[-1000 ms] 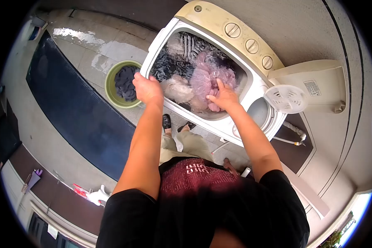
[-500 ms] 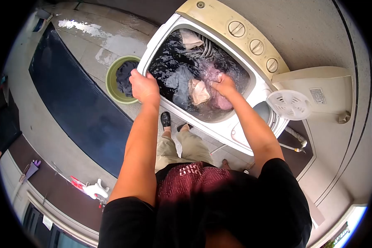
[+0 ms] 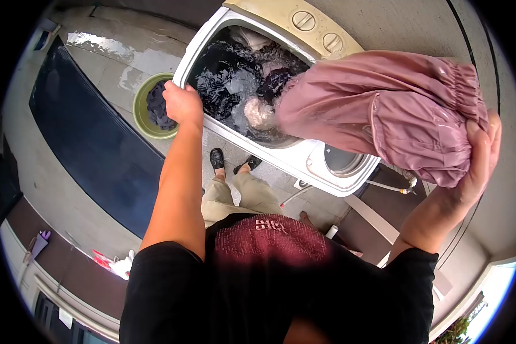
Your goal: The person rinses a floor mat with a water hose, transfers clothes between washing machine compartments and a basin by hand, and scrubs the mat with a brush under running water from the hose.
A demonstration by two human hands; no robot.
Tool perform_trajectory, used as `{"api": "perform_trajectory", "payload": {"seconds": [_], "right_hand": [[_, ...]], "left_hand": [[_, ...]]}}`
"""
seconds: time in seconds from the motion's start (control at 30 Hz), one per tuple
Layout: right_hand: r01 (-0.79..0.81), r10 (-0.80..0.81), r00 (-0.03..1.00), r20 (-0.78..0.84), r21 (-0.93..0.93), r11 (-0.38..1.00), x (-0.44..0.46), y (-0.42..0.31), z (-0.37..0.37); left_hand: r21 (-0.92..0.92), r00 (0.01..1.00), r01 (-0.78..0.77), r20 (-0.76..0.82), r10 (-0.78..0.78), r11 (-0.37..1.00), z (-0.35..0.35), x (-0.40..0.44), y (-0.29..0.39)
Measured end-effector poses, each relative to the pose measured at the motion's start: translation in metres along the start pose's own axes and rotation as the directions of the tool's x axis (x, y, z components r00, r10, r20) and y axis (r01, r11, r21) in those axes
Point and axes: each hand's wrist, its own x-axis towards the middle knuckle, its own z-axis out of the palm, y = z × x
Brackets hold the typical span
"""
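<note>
Wet pink pants (image 3: 338, 103) with a gathered elastic band hang stretched from my raised right hand (image 3: 480, 155), which is closed on the band end at the right. Their lower end reaches down to the water in the tub of the white washing machine (image 3: 252, 140). My left hand (image 3: 184, 104) is wrapped around the tub's left rim. In the dark, churning water lie a pale cloth (image 3: 260, 113), a dark purple cloth (image 3: 274, 83) and a light cloth (image 3: 251, 39) near the far side.
A green basin (image 3: 140, 109) with dark clothes stands on the floor left of the machine. Two knobs show on the beige control panel (image 3: 281, 11). The spin compartment (image 3: 344, 160) is at the machine's right, with a hose (image 3: 384, 187) beyond. A dark panel (image 3: 92, 132) lies at left.
My right hand has lifted the pink pants out of the water, up and to the right. My left hand stays on the rim. The view has shifted, so the machine appears farther left.
</note>
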Motion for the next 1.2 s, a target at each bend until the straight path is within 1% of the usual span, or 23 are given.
{"api": "perform_trajectory", "payload": {"seconds": [0.03,0.07,0.13,0.2,0.27,0.3,0.37,0.4,0.43,0.5,0.57,0.63,0.67,0.77,0.8,0.83,0.9,0.93,0.97,1.03,1.13,1.17,1.2], "right_hand": [[0.182,-0.192,0.981,-0.023,-0.234,0.955,-0.005,-0.01,-0.005],[0.314,-0.377,0.925,-0.045,-0.469,0.826,-0.01,-0.02,-0.01],[0.446,-0.506,0.863,0.016,-0.496,0.745,-0.003,-0.03,-0.015],[0.484,-0.546,0.836,-0.049,-0.402,0.777,-0.001,-0.026,-0.006],[0.259,-0.282,0.943,-0.18,-0.139,0.956,-0.012,-0.014,0.01],[-0.018,0.04,0.994,-0.1,0.212,0.977,-0.007,-0.011,0.019],[-0.167,0.175,0.96,0.218,-0.053,0.984,-0.01,0.03,0.046],[-0.175,0.215,0.923,0.32,-0.149,0.973,-0.018,0.062,0.065],[-0.16,0.252,0.873,0.418,-0.242,0.957,-0.026,0.094,0.084],[0.035,0.143,0.816,0.56,-0.295,0.955,-0.053,0.206,0.124],[-0.118,0.414,0.713,0.566,-0.486,0.866,-0.082,0.272,0.171],[-0.105,0.615,0.606,0.505,-0.715,0.691,-0.098,0.271,0.21],[-0.093,0.718,0.477,0.506,-0.783,0.614,-0.101,0.282,0.226],[-0.018,0.658,0.477,0.583,-0.742,0.67,-0.108,0.318,0.25],[-0.045,0.594,0.578,0.559,-0.706,0.707,-0.121,0.343,0.255],[-0.042,0.587,0.58,0.565,-0.699,0.714,-0.13,0.379,0.27],[0.313,0.694,0.39,0.605,-0.796,0.519,-0.147,0.457,0.291],[0.399,0.722,0.36,0.591,-0.797,0.454,-0.144,0.459,0.287],[0.396,0.724,0.366,0.585,-0.801,0.448,-0.142,0.46,0.285],[-0.061,0.696,0.58,0.424,-0.829,0.556,-0.115,0.366,0.266],[-0.227,0.641,0.671,0.373,-0.719,0.657,-0.095,0.325,0.231],[-0.227,0.644,0.674,0.362,-0.728,0.647,-0.092,0.311,0.215],[-0.327,0.582,0.732,0.355,-0.566,0.757,-0.091,0.295,0.198]], "left_hand": [[0.001,1.0,0.0,0.006,0.0,1.0,0.001,-0.001,-0.001],[-0.001,1.0,0.006,0.005,-0.006,1.0,0.002,0.0,-0.001],[-0.001,1.0,0.018,0.004,-0.018,1.0,0.002,0.002,-0.001],[-0.002,1.0,0.026,0.012,-0.026,1.0,0.001,0.002,0.001],[0.004,1.0,0.022,0.002,-0.022,1.0,0.002,0.001,0.0],[0.011,1.0,0.014,-0.006,-0.014,1.0,0.002,0.001,0.0],[0.005,0.999,0.026,-0.022,-0.026,1.0,0.001,-0.001,0.0],[-0.003,0.999,0.025,-0.025,-0.025,1.0,0.002,0.0,0.0],[-0.007,0.999,0.021,-0.026,-0.021,1.0,0.002,0.001,0.0],[0.002,0.999,0.031,-0.033,-0.031,1.0,0.001,0.001,0.002],[0.001,0.999,0.037,-0.017,-0.037,0.999,0.0,0.0,0.003],[0.011,0.999,0.047,-0.026,-0.047,0.999,0.003,0.002,0.002],[0.002,0.999,0.049,-0.022,-0.049,0.999,0.004,0.002,0.002],[0.011,0.999,0.028,-0.038,-0.028,1.0,0.01,0.005,-0.001],[0.021,0.999,0.04,-0.02,-0.04,0.999,0.009,0.005,-0.001],[0.022,0.999,0.047,-0.001,-0.047,0.999,0.007,0.006,0.0],[0.002,0.998,0.065,0.015,-0.065,0.998,0.006,0.004,0.001],[-0.01,0.996,0.085,0.026,-0.084,0.996,0.004,0.005,0.002],[-0.016,0.994,0.102,0.041,-0.101,0.995,0.002,0.006,0.003],[-0.028,0.996,0.083,0.025,-0.083,0.996,0.002,0.004,0.002],[-0.009,0.997,0.071,0.011,-0.07,0.997,0.005,0.005,0.0],[-0.018,0.998,0.066,0.022,-0.066,0.998,0.005,0.005,-0.001],[-0.016,0.999,0.052,0.006,-0.052,0.999,0.005,0.004,-0.001]]}}
